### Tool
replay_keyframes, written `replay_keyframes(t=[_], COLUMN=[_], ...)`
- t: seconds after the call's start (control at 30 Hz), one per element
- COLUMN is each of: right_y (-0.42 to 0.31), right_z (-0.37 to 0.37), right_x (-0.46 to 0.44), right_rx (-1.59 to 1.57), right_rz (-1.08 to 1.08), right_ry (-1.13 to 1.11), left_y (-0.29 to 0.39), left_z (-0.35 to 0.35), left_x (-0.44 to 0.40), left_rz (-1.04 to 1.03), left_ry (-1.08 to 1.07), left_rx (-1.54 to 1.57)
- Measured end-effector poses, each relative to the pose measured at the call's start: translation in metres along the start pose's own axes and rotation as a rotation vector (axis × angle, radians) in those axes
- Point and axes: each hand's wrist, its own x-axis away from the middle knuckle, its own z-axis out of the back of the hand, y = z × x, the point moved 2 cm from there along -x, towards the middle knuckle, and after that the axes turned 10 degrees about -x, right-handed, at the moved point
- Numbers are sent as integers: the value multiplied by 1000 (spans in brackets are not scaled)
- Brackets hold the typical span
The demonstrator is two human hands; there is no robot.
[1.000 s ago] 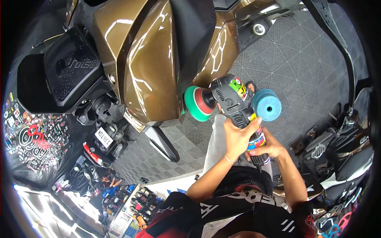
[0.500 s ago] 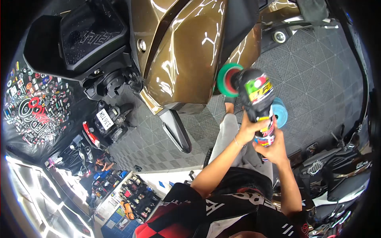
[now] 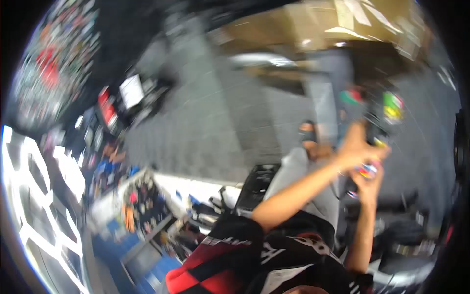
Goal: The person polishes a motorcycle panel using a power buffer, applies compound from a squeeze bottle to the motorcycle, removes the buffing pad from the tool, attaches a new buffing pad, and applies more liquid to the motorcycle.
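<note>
The person is holding a black power tool with 2 hands, at the right part of the view, in front of the body. The left hand is wrapping around the tool, with the fingers bent. The right hand is also curling around it, lower on the handle, beside a multicoloured sticker. The tool's green pad is facing away from the person, below the bronze panels (the view is blurring strongly, so I cannot tell if the pad is touching anything). 1 foot is resting on the grey floor, near the left hand. Far to the left, a red lamp and a white plate are showing, and bright lights are shining lower down.
</note>
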Motion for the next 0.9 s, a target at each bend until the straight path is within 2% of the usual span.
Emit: replay_keyframes(t=[0.03,0.07,0.1,0.13,0.2,0.23,0.3,0.33,0.4,0.43,0.47,0.5,0.53,0.57,0.6,0.63,0.7,0.8,0.83,0.9], right_y=[16,23,34,35,42,41,50,52,41,59,63,84,75,60,56,78,74,73,77,76], right_z=[0,8,10,10,4,3,2,-6,-31,-27,-35,-31,-44,-65,-75,-74,-92,-99,-93,-88], right_x=[2,2,0,1,1,9,27,36,66,69,85,94,102,112,117,120,120,110,105,96], right_rx=[-49,-29,-44,-14,-32,-31,-262,-257,-225,-201,-138,-163,-118,-167,-190,-145,3,115,177,206], right_rz=[207,188,266,269,286,302,144,116,62,25,33,-32,-113,-106,-170,-189,-71,-98,-54,-107], right_ry=[109,22,20,7,-39,-54,-142,-186,-242,-291,-180,-161,-294,-308,-398,-391,-354,-331,-361,-403], left_y=[-6,-24,-29,-24,-28,-36,-69,-83,-100,-109,-123,-132,-143,-153,-169,-180,-180,-201,-206,-201], left_z=[-9,-29,-31,-16,5,11,4,-6,6,8,14,20,22,22,20,12,16,7,5,1], left_x=[7,11,12,18,29,31,36,47,77,90,102,118,127,136,142,146,155,152,150,146], left_rz=[-56,-26,-84,-101,-286,-299,-272,-406,-330,-340,-295,-186,-159,-126,-35,22,154,140,141,106], left_ry=[187,276,293,172,86,103,-141,-127,-221,-219,-202,-235,-233,-188,-235,-203,-157,-75,-53,-22], left_rx=[88,200,262,208,140,137,580,671,693,727,549,535,591,677,760,948,928,1015,1029,1099])
